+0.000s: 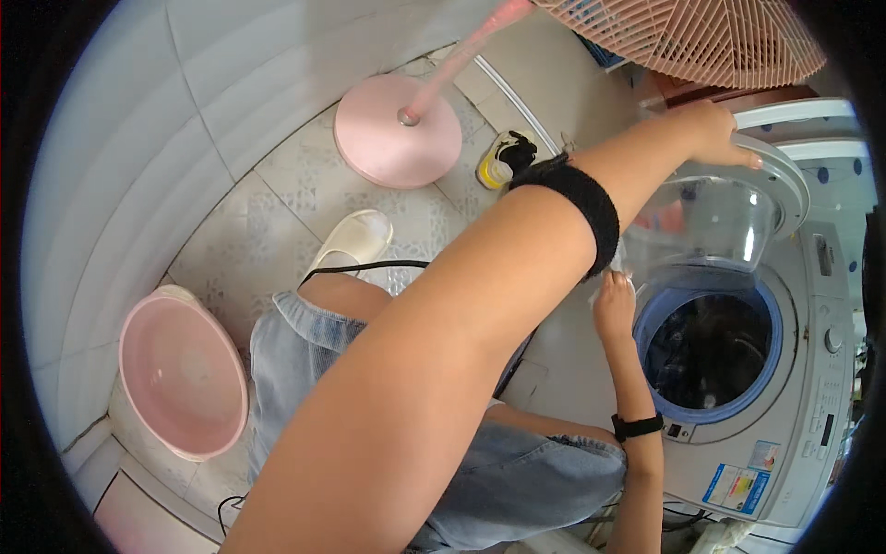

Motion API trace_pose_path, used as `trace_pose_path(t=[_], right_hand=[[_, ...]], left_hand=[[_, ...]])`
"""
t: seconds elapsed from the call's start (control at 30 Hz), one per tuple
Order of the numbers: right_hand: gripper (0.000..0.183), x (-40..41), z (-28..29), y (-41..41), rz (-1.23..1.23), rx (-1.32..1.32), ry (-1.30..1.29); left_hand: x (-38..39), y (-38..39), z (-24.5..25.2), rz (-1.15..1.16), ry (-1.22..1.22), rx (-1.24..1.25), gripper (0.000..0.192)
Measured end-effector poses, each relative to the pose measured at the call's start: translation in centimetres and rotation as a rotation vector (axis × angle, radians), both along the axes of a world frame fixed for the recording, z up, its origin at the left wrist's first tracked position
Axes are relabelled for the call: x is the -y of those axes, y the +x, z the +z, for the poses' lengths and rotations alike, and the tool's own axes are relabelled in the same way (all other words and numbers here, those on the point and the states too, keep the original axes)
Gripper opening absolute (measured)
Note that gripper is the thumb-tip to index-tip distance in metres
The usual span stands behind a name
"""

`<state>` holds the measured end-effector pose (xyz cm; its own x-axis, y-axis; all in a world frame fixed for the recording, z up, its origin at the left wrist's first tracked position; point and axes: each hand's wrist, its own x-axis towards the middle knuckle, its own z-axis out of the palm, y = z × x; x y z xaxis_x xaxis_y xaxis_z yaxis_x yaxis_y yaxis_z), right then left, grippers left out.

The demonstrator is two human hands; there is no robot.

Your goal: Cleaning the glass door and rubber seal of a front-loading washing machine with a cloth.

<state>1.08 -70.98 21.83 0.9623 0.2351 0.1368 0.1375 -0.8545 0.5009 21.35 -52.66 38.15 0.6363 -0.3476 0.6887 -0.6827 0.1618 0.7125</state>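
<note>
My left hand (716, 135) grips the rim of the open round door (792, 176) of a front-loading washing machine. Its clear bowl (740, 221) stands out beside the opening. My right hand (615, 305) is lower, near the door's edge, with its fingers closed on a small whitish thing, perhaps a cloth, mostly hidden by the hand and left forearm. The blue-rimmed opening (645, 374) shows a dark drum (709, 353); its contents are too dark to tell. A control panel with a knob (833, 339) runs along the machine's right side in view. Black bands circle both my arms.
A pink basin (183, 374) sits on the tiled floor at left, near the wall. The round pink base (398, 131) of a stand and a yellow-white shoe (495, 166) lie beyond my legs. A pink slatted grille (706, 41) overhangs the top right. A dark cord crosses my leg.
</note>
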Motion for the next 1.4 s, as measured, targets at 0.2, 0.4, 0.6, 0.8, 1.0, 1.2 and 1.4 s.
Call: trace_pose_path(t=[0.2,0.4,0.6,0.8,1.0,1.2,1.4], right_hand=[[0.041,-2.7,1.9,-1.1,-0.010,-0.006,0.286],[0.037,-6.1,7.3,-0.1,0.261,0.265,0.259],[0.036,-4.3,13.2,-0.1,0.203,0.542,0.114],[0.039,-1.7,8.6,0.3,0.175,0.419,0.591],[0.046,-1.2,7.4,0.2,0.227,0.211,0.750],[0.036,-2.3,9.4,-0.5,0.300,0.266,0.103],[0.033,-5.9,16.0,2.0,0.254,0.557,0.032]], left_hand=[[0.6,0.3,0.4,0.025,0.045,0.003,0.083],[0.9,1.1,0.3,0.070,0.023,0.024,0.080],[1.0,0.7,0.1,0.092,0.020,0.065,0.080],[0.7,0.5,0.0,0.084,0.027,0.033,0.080],[0.1,0.4,0.2,0.072,-0.042,-0.010,0.075],[-1.1,-0.5,0.9,0.037,0.018,-0.030,0.062],[-1.8,-1.5,1.0,-0.132,-0.094,-0.130,0.055]])
